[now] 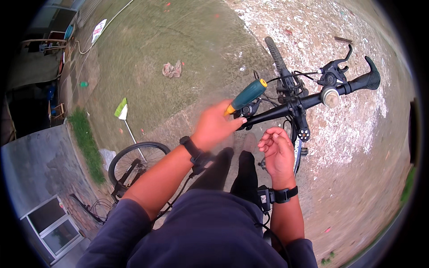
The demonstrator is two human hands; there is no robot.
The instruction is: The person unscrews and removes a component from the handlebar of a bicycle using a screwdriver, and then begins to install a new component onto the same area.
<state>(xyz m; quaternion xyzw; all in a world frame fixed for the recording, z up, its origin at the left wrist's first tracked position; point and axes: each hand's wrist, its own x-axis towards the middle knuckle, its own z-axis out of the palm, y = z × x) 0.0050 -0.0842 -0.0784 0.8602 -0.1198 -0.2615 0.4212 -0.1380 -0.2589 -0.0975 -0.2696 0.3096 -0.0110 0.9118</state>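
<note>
My left hand (216,125), blurred by motion, is closed around the lower end of a green-and-yellow screwdriver (248,96). Its handle points up and to the right, and its shaft is hidden. The hand is at the left end of a bicycle's black handlebar (272,115), covering that end. Beside the screwdriver sits a black shifter (250,109), partly hidden. My right hand (278,152) is below the bar, palm up, with curled fingers and the thumb against them. Whatever those fingers hold, if anything, is too small to see.
The handlebar carries a round pale bell (330,97), a brake lever (348,53) and a right grip (370,81). The front wheel (278,56) points away. A second bicycle wheel (117,166) stands at left, near a green-headed broom (120,108). A crumpled cloth (172,69) lies on the ground.
</note>
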